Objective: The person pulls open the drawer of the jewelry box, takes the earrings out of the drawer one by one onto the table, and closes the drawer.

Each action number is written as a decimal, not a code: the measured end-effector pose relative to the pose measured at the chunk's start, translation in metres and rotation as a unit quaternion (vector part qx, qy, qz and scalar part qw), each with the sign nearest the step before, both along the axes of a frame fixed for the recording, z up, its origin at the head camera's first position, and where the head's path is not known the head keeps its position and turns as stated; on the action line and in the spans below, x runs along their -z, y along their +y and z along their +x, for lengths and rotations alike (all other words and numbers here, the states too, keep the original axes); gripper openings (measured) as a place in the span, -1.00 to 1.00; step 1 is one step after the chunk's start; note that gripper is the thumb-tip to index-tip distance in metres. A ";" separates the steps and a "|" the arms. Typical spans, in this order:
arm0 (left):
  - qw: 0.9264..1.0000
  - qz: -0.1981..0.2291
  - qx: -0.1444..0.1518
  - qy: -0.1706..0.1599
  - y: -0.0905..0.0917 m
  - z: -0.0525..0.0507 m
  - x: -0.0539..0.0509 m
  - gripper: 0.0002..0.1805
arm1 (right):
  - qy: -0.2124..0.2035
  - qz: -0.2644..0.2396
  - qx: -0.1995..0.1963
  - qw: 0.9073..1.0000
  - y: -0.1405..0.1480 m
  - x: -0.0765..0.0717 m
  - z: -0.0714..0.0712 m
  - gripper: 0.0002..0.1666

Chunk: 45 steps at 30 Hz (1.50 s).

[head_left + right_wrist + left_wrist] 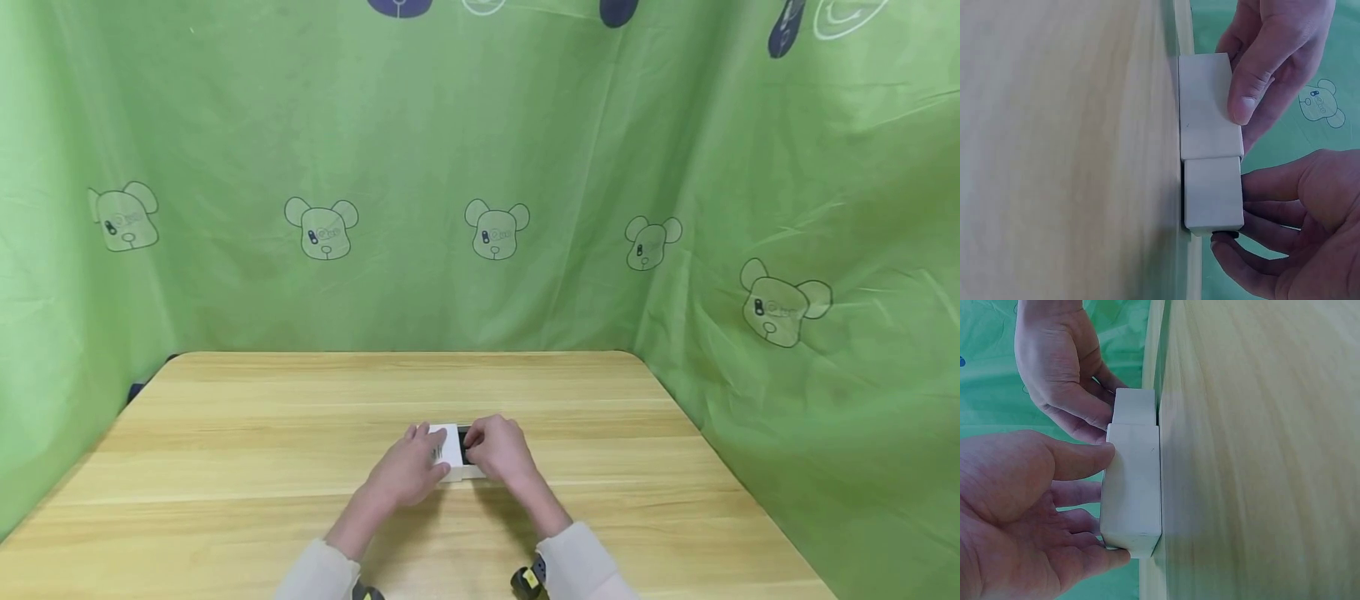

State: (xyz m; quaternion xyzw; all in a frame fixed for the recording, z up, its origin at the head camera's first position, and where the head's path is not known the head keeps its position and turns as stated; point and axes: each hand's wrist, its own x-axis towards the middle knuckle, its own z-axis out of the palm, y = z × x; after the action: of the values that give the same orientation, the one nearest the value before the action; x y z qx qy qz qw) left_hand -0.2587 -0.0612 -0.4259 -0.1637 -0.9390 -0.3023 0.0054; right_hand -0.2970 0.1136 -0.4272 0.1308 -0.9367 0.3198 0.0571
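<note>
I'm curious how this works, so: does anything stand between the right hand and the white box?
Nothing visible. The right hand touches the open end of the white box; the left hand grips its other end.

No words can be read for sure. The white box has small dark print on its top, too tiny to read. On the green cloth, the bear faces have faint curly marks like letters, too blurry to make out.
</note>
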 end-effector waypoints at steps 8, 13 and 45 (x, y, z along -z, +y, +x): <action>1.000 -0.002 -0.005 -0.004 0.000 -0.001 0.001 -0.41 | -0.009 -0.003 -0.003 1.000 -0.001 0.001 0.003 -0.81; 1.000 -0.002 -0.006 -0.008 0.001 -0.001 0.001 -0.41 | -0.007 0.005 0.001 1.000 -0.003 0.001 0.003 -0.81; 1.000 -0.006 -0.003 -0.006 0.000 0.000 0.001 -0.41 | -0.003 0.024 0.028 0.999 -0.006 0.003 0.003 -0.73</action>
State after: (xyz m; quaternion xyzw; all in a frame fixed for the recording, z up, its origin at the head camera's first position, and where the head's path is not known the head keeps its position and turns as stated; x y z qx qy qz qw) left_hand -0.2590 -0.0615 -0.4267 -0.1595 -0.9413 -0.2975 -0.0004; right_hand -0.2939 0.1079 -0.4300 0.1049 -0.9476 0.2957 0.0597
